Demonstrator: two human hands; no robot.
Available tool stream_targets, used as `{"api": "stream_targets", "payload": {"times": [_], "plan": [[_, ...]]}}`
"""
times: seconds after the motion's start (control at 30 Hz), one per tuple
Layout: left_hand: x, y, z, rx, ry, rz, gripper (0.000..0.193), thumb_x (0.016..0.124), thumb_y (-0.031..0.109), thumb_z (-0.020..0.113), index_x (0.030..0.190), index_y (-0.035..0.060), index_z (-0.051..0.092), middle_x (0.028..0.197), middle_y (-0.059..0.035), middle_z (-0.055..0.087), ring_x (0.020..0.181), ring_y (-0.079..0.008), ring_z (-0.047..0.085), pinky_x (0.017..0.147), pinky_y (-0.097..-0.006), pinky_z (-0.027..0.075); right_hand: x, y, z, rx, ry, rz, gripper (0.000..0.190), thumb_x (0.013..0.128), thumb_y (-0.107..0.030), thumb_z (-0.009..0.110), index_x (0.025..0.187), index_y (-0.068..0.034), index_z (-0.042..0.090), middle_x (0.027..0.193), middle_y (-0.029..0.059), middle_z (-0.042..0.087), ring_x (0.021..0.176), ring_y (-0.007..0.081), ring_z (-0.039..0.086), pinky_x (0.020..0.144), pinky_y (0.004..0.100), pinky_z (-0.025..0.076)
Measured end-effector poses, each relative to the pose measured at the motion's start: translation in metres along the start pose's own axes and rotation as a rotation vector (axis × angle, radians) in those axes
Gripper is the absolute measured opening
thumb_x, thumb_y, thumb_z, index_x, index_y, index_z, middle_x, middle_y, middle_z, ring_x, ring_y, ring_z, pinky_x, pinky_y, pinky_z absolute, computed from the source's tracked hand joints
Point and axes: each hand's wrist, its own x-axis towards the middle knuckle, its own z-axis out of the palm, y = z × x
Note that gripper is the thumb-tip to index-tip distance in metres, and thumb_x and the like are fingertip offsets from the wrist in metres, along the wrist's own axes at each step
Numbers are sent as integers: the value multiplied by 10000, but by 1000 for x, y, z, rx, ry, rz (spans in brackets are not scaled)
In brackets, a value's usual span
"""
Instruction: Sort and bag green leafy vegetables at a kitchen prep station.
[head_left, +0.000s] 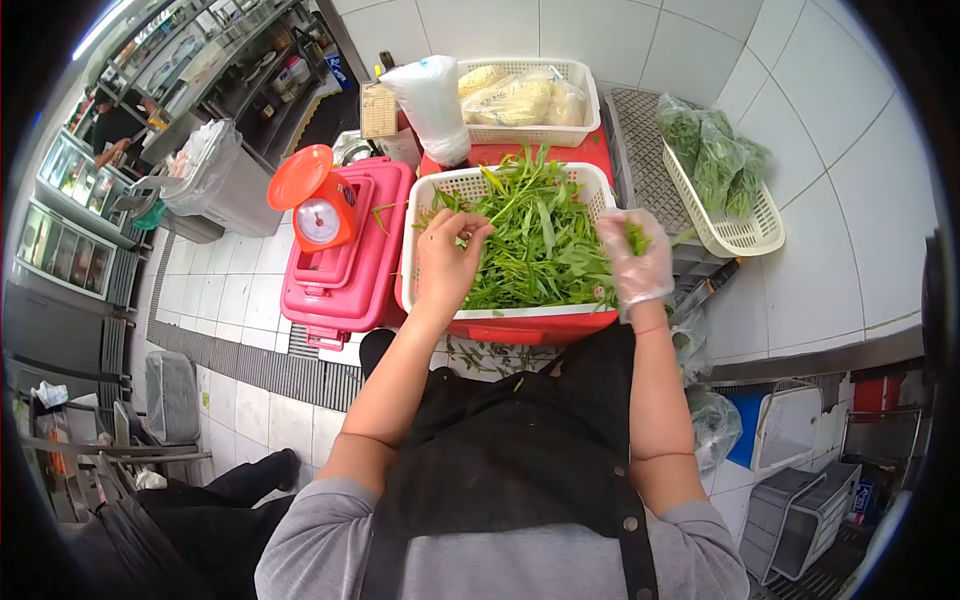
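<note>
A white perforated plastic basket (510, 307) full of long-leaved leafy greens (547, 225) sits on a red container in front of me. My bare left hand (452, 251) is over the basket's left part, pinching a green stem between thumb and fingertips. My right hand (636, 251), in a clear plastic glove, is at the basket's right rim with some green leaves held in its curled fingers. Loose leaf bits lie on the floor below the basket.
Left stand a pink lidded box (360, 300) and an orange dial scale (319, 217). Behind are a filled plastic bag (435, 112) and a basket of bagged food (532, 135). Right is a basket of bagged greens (765, 232). Other people are at the far left and lower left.
</note>
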Motion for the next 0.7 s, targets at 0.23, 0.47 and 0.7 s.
{"api": "stream_targets", "payload": {"times": [0.23,0.47,0.7], "plan": [[-15,22,4,-16,-115,97,111,800,13,749,909,13,727,809,-103,656,741,-217,660,664,-314,504,-5,-21,43,-368,-497,-472,544,676,63,672,1190,-115,660,1103,117,691,978,297,680,820,398,570],[2,-19,9,16,-202,-31,71,792,-11,695,863,-2,698,852,-149,640,737,-298,652,656,-380,508,23,-5,8,-248,-150,-50,162,899,-84,655,1056,-92,692,857,82,708,739,185,670,716,319,529],[-10,-78,75,432,-570,295,120,749,30,687,838,81,750,932,-128,608,949,-304,630,813,-413,528,9,9,-5,67,-62,80,172,955,-140,635,1064,-14,678,863,57,687,685,92,559,666,263,481]]}}
